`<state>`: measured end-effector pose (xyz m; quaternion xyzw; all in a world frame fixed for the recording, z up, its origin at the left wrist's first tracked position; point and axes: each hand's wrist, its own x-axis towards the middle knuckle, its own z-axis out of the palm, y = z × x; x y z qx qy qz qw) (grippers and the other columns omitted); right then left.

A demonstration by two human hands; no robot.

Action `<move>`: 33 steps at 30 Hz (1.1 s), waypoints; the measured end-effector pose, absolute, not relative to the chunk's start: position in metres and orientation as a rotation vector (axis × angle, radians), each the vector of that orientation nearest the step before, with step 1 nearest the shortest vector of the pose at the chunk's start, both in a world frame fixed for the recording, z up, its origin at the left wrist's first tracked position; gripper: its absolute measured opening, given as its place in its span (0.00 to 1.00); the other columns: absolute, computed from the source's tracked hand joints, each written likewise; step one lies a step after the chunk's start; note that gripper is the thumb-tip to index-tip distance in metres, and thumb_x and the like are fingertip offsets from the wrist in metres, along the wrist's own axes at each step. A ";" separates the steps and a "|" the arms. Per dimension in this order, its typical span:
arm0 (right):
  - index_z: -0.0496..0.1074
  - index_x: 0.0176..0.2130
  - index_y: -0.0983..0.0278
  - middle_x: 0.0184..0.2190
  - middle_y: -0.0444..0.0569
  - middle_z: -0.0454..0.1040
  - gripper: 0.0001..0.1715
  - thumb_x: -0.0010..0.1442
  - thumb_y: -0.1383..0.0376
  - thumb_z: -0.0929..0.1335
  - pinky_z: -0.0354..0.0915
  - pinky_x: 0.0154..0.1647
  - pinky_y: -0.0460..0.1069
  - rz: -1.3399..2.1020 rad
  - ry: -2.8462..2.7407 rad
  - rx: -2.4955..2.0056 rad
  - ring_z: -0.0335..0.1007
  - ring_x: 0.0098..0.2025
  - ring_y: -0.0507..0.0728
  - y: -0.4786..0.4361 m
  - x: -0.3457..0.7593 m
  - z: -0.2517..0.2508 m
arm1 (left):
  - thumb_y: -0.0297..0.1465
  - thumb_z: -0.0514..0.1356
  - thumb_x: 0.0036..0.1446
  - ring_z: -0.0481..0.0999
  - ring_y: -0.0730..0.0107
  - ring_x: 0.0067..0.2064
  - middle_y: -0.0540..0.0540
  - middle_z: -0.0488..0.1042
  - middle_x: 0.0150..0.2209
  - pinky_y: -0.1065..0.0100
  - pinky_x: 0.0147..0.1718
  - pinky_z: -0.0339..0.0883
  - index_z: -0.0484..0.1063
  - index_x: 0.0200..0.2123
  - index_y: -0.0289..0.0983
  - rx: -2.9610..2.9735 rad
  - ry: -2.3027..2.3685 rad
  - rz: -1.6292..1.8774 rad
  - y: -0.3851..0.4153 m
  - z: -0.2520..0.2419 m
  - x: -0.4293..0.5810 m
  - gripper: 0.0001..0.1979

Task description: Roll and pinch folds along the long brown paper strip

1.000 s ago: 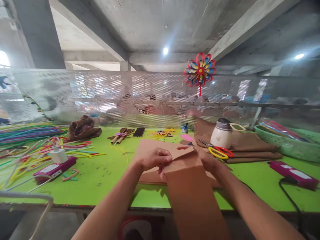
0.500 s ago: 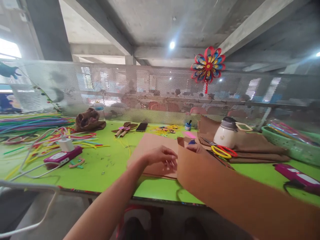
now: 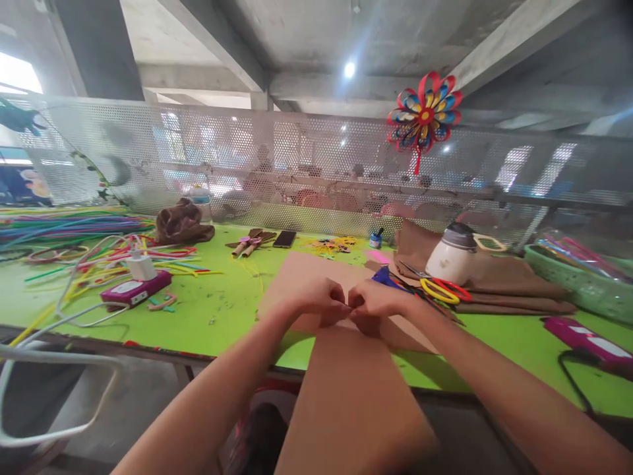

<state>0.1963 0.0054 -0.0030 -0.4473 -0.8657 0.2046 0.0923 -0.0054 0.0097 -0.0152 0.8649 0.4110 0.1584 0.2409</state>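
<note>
A long strip of brown paper (image 3: 353,396) hangs from the table edge toward my lap. Both hands pinch its upper end: my left hand (image 3: 324,300) on the left side, my right hand (image 3: 373,300) close beside it with curled fingers. The fingertips nearly meet, and the paper's end is partly hidden under them. Beneath my hands a light brown sheet (image 3: 291,280) lies flat on the green table. A blue object (image 3: 384,277) lies just beyond my right hand.
Scissors with yellow and red handles (image 3: 440,290) lie beside a cream kettle-like jug (image 3: 452,254) on folded brown material (image 3: 519,284). Purple power strips (image 3: 136,290) sit left and right. Colourful pipe-like strands (image 3: 69,227) spread at left. A black phone (image 3: 284,239) lies at the back.
The brown paper strip has swung from the right to the middle and now hangs down in front of me. My right hand has come out from behind it, and my left hand now grips its end.
</note>
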 end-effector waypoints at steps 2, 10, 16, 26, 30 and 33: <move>0.76 0.35 0.66 0.28 0.48 0.76 0.12 0.51 0.61 0.70 0.59 0.29 0.45 0.508 -2.618 -1.327 0.69 0.31 0.54 0.004 0.198 -0.011 | 0.40 0.60 0.52 0.71 0.69 0.32 0.49 0.74 0.31 0.71 0.28 0.62 0.75 0.36 0.36 2.448 1.149 0.346 0.010 -0.013 0.002 0.13; 0.75 0.35 0.65 0.31 0.48 0.75 0.11 0.53 0.62 0.67 0.59 0.31 0.45 0.516 -2.561 -1.221 0.68 0.32 0.53 0.004 0.223 -0.030 | 0.31 0.57 0.53 0.70 0.71 0.32 0.48 0.75 0.32 0.73 0.28 0.57 0.75 0.39 0.37 2.690 1.120 0.293 0.000 -0.010 0.010 0.11; 0.74 0.33 0.64 0.29 0.47 0.74 0.06 0.53 0.66 0.67 0.57 0.35 0.46 0.301 -2.603 -1.188 0.66 0.33 0.53 -0.001 0.226 -0.032 | 0.28 0.57 0.55 0.69 0.69 0.36 0.46 0.71 0.32 0.71 0.34 0.59 0.73 0.32 0.35 2.851 1.008 0.415 -0.004 -0.018 0.008 0.06; 0.72 0.30 0.65 0.30 0.47 0.72 0.03 0.54 0.69 0.67 0.55 0.37 0.47 0.239 -2.562 -1.138 0.63 0.33 0.52 -0.013 0.230 -0.032 | 0.24 0.57 0.52 0.67 0.72 0.34 0.49 0.68 0.30 0.74 0.31 0.59 0.72 0.29 0.35 2.787 0.903 0.487 0.005 -0.026 0.002 0.04; 0.71 0.30 0.64 0.29 0.47 0.71 0.03 0.55 0.68 0.67 0.55 0.36 0.46 0.268 -2.575 -1.139 0.63 0.34 0.53 -0.011 0.232 -0.032 | 0.24 0.57 0.52 0.67 0.74 0.33 0.49 0.69 0.31 0.74 0.31 0.59 0.72 0.30 0.36 2.715 0.869 0.447 0.012 -0.027 0.000 0.05; 0.71 0.30 0.64 0.30 0.47 0.71 0.04 0.56 0.68 0.66 0.56 0.36 0.46 0.249 -2.573 -1.166 0.62 0.35 0.53 -0.012 0.236 -0.030 | 0.24 0.55 0.53 0.68 0.74 0.33 0.49 0.69 0.32 0.74 0.32 0.59 0.73 0.32 0.36 2.677 0.875 0.423 0.012 -0.026 -0.003 0.07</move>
